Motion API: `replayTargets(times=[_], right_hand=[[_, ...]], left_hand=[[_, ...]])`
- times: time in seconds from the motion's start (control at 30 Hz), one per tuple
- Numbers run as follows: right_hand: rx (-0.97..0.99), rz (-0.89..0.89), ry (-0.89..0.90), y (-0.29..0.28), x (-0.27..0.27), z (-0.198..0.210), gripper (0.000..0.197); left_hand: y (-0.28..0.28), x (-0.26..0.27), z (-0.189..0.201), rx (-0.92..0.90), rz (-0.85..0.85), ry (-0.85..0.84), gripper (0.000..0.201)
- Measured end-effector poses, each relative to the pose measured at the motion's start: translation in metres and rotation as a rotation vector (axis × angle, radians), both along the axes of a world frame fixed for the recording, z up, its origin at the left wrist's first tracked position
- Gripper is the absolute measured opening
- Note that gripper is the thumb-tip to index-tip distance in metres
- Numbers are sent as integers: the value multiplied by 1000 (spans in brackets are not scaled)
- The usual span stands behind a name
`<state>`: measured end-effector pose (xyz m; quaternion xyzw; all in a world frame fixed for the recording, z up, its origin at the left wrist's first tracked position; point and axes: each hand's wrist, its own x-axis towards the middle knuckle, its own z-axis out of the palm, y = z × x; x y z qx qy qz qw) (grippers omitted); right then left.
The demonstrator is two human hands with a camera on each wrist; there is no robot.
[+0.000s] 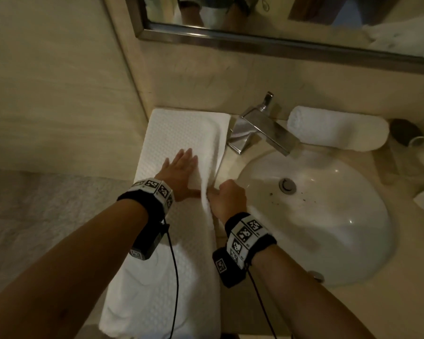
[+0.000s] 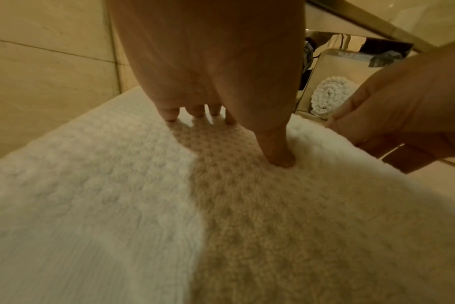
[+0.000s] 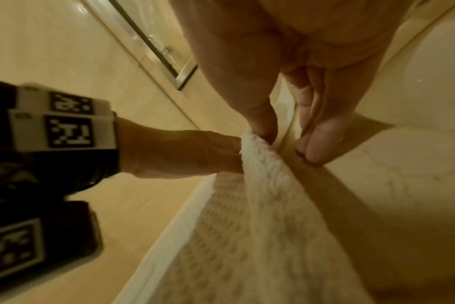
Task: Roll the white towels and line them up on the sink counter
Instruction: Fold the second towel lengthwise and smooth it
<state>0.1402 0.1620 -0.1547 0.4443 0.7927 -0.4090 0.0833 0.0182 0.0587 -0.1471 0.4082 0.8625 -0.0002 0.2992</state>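
Observation:
A white waffle-weave towel (image 1: 179, 133) lies lengthwise on the counter left of the sink, its near end hanging over the front edge. My left hand (image 1: 181, 170) rests flat on its middle, fingers straight; the left wrist view shows the thumb (image 2: 281, 156) pressed into the towel (image 2: 117, 205). My right hand (image 1: 227, 196) pinches the towel's right edge and lifts it into a raised fold. In the right wrist view the thumb sits on that raised edge of the towel (image 3: 257, 164), beside my left hand (image 3: 182, 154). One rolled towel (image 1: 338, 129) lies behind the basin.
A chrome faucet (image 1: 260, 126) stands between the flat towel and the rolled one. The white basin (image 1: 328, 228) fills the counter's right side. A glass (image 1: 416, 145) and a dark item stand at the far right. A wall borders the counter's left, with a mirror (image 1: 279, 15) above.

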Motion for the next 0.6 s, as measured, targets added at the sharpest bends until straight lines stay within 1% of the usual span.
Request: replayTargets(times=[0.03, 0.13, 0.23, 0.3, 0.37, 0.4, 0.43, 0.5, 0.53, 0.6], right_hand=[[-27, 13, 27, -4, -2, 1, 43], [-222, 41, 25, -11, -1, 7, 50], [-392, 29, 21, -8, 9, 12, 43], [-428, -32, 36, -4, 18, 14, 36], [-458, -50, 49, -1, 28, 16, 24], [-494, -52, 51, 1, 34, 16, 16], [-552, -69, 53, 1, 40, 18, 12], [-694, -102, 54, -2, 55, 21, 14], [-711, -85, 45, -4, 63, 19, 15], [-671, -73, 38, -11, 77, 14, 17]], left_hand=[[0, 0, 1, 0, 2, 7, 100], [-1, 0, 1, 4, -12, 25, 97], [-1, 1, -2, 6, -1, 20, 103], [-1, 1, -4, 5, 14, 26, 106], [0, 1, -5, 11, 31, 29, 107], [0, 1, -6, 11, 37, 32, 107], [0, 1, -6, 12, 43, 37, 107], [1, 2, -4, 18, 45, 44, 106], [1, 2, -2, 17, 44, 48, 106], [2, 3, -1, -1, 46, 53, 106]])
